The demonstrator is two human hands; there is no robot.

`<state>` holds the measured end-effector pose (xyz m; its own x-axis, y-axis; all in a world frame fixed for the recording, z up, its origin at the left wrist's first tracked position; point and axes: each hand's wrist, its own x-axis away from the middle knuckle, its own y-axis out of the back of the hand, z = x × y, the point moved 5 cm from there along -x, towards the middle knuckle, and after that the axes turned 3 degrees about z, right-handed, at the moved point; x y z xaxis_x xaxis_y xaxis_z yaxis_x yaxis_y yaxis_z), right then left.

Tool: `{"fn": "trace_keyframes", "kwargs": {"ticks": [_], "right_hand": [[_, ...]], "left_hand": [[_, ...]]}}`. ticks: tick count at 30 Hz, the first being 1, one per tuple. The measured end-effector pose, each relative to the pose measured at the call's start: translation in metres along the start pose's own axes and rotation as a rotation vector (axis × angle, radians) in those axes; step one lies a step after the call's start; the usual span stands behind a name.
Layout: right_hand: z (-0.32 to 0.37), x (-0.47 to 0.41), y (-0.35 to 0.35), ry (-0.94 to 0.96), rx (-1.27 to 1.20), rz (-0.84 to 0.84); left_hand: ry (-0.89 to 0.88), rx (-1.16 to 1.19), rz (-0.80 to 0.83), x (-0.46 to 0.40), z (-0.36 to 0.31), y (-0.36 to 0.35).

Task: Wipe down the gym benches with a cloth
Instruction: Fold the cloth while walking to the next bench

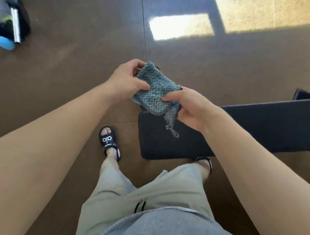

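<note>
Preparation was the step: the left hand [124,79] and right hand [188,109] pinched the folded cloth [154,87] with curled fingers above the bench [264,128] end. Next, it needed lowering flat onto the padding.

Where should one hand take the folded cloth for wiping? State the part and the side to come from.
Take the cloth across its thick folded middle, coming from above with the palm flat over it. The trimmed edge and dangling loop hang low on the right, so keep those out of the grip. Both the left hand and right hand now pinch its sides.
</note>
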<state>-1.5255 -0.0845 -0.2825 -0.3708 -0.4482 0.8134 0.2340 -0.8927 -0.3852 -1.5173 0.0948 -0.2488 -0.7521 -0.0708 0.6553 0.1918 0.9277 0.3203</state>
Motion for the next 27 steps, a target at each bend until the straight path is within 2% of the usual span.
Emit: {"fn": "trace_keyframes", "kwargs": {"ticks": [5,8,19,27], "right_hand": [[-0.045,-0.042,-0.045,0.143,-0.182,-0.283],[-0.065,-0.046,-0.064,0.203,-0.277,-0.390],[-0.099,-0.059,-0.094,0.284,-0.462,-0.532],[-0.084,-0.121,-0.112,0.289,-0.668,-0.640]], "left_hand": [[-0.037,-0.148,0.187,-0.030,0.034,0.041],[-0.035,-0.205,0.288,-0.031,0.040,0.052],[-0.070,-0.317,0.388,-0.035,0.056,0.056],[-0.117,-0.419,0.492,-0.110,0.055,0.082]]}}
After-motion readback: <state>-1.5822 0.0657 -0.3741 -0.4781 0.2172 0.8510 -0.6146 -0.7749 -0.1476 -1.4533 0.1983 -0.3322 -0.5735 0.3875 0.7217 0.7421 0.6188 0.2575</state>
